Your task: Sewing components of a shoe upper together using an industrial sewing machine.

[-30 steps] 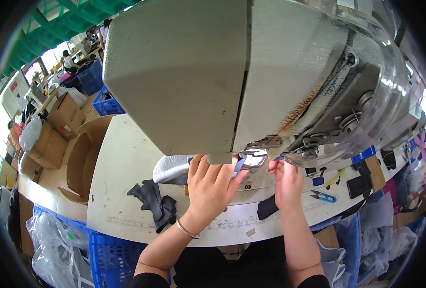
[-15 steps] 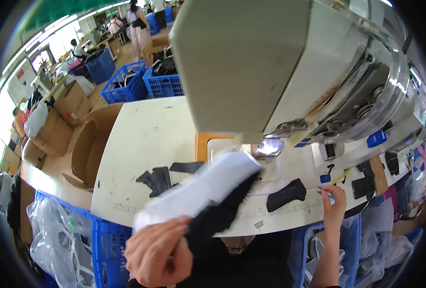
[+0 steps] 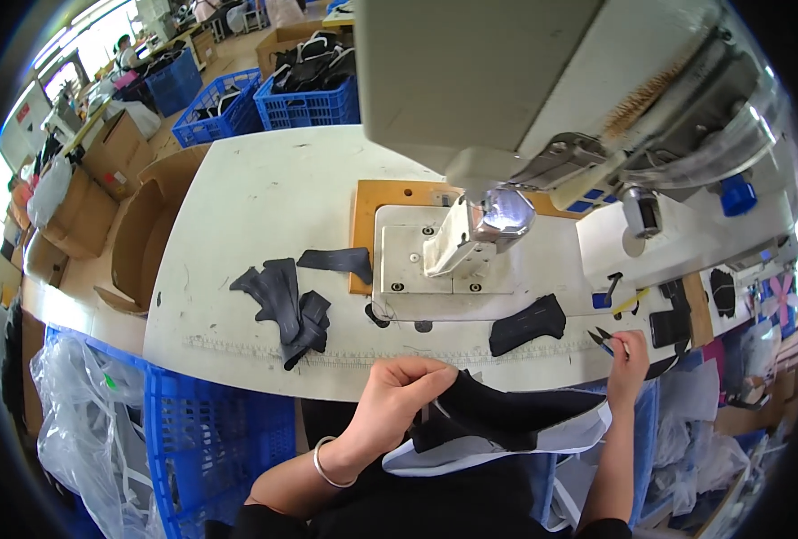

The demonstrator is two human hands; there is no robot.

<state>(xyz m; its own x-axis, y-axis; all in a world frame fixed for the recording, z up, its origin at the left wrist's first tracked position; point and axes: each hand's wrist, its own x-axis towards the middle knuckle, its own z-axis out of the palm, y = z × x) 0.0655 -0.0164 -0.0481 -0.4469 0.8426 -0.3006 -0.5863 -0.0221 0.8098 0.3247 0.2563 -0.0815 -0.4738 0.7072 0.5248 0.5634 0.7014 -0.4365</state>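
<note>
Low in front of me, my left hand (image 3: 399, 395) pinches the edge of a black and white shoe upper (image 3: 507, 409). The upper hangs open at the table's front edge, its black lining up and its white border toward my lap. In my right hand (image 3: 629, 364) are small thread snips (image 3: 602, 341), blades pointing up and left over the table. This hand is beside the upper's right end; whether it touches the upper, I cannot tell. A dark fabric piece (image 3: 528, 325) lies between the snips and the sewing machine post (image 3: 457, 238). More dark pieces (image 3: 282, 301) are piled on the left.
The big sewing machine head (image 3: 480, 81) overhangs the white table (image 3: 237, 198). A ruler strip (image 3: 372, 357) runs along its front. A dark phone-like slab (image 3: 668, 329) lies at the right. Blue crates (image 3: 309, 106) and cardboard boxes (image 3: 138, 242) stand beyond the left side.
My left hand has brought the shoe upper down and right, from over the table to its front edge, turning the black side up. The right hand still holds the snips. The view has shifted.
</note>
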